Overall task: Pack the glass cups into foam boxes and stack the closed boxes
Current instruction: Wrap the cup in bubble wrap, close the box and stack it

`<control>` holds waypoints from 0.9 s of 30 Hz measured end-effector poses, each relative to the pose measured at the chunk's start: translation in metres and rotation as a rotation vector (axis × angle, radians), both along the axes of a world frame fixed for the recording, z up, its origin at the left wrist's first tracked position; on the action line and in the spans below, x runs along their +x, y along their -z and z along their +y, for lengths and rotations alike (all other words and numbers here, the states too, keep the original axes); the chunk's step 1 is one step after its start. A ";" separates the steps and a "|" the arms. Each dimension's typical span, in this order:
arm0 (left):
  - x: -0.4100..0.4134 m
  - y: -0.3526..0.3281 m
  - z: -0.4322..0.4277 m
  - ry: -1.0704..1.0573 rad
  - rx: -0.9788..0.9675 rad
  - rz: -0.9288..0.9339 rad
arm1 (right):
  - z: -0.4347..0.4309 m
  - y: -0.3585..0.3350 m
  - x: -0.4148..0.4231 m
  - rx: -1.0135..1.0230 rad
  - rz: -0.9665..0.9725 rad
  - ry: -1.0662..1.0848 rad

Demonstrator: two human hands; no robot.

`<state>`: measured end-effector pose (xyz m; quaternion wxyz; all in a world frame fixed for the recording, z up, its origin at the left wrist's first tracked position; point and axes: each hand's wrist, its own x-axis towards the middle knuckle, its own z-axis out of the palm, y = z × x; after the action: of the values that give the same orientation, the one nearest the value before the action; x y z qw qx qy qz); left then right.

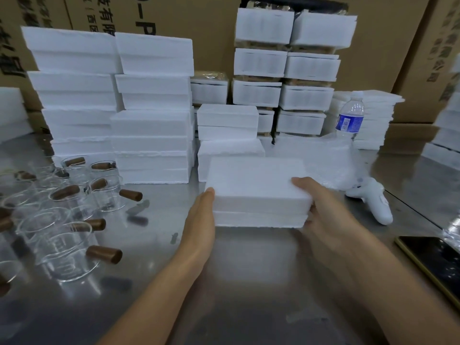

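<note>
A closed white foam box (pixel 256 188) is held between both hands just above the metal table (pixel 249 282), in the middle of the view. My left hand (pixel 201 215) presses flat against its left end with straight fingers. My right hand (pixel 321 207) grips its right end, thumb on the lid and fingers curled under. Several glass cups with brown wooden handles (pixel 67 235) stand at the left of the table. Stacks of closed foam boxes (pixel 151 108) rise behind, with a low stack (pixel 229 135) directly beyond the held box.
A water bottle (pixel 349 115) and bubble wrap (pixel 321 158) sit at the back right. A white controller (pixel 373 202) lies right of the box, a phone (pixel 433 260) at the right edge. Cardboard cartons (pixel 199 26) form the back wall.
</note>
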<state>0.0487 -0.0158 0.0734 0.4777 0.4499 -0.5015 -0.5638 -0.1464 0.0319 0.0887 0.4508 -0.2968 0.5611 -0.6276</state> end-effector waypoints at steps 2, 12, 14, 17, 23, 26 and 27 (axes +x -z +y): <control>0.004 0.000 -0.001 -0.030 -0.032 0.157 | -0.005 -0.005 0.007 -0.044 0.070 -0.008; 0.011 -0.003 -0.019 -0.011 -0.111 0.424 | -0.079 -0.089 0.017 -0.105 0.104 0.045; 0.008 0.000 -0.019 -0.020 -0.056 0.407 | -0.100 -0.104 0.018 -0.097 0.097 0.075; 0.005 0.005 -0.020 -0.011 -0.016 0.380 | -0.128 -0.119 0.019 -0.077 0.061 0.088; 0.003 0.012 -0.029 0.032 -0.004 0.389 | -0.162 -0.117 0.015 -0.010 0.058 0.119; 0.001 0.013 -0.032 0.054 0.011 0.395 | -0.171 -0.106 0.007 0.021 0.025 0.102; 0.001 0.014 -0.033 0.057 0.014 0.394 | -0.173 -0.102 0.004 0.041 0.021 0.094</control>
<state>0.0497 -0.0490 0.0596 0.5474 0.3199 -0.4067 -0.6577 -0.1419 -0.1406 0.1904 0.4207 -0.2675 0.5918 -0.6334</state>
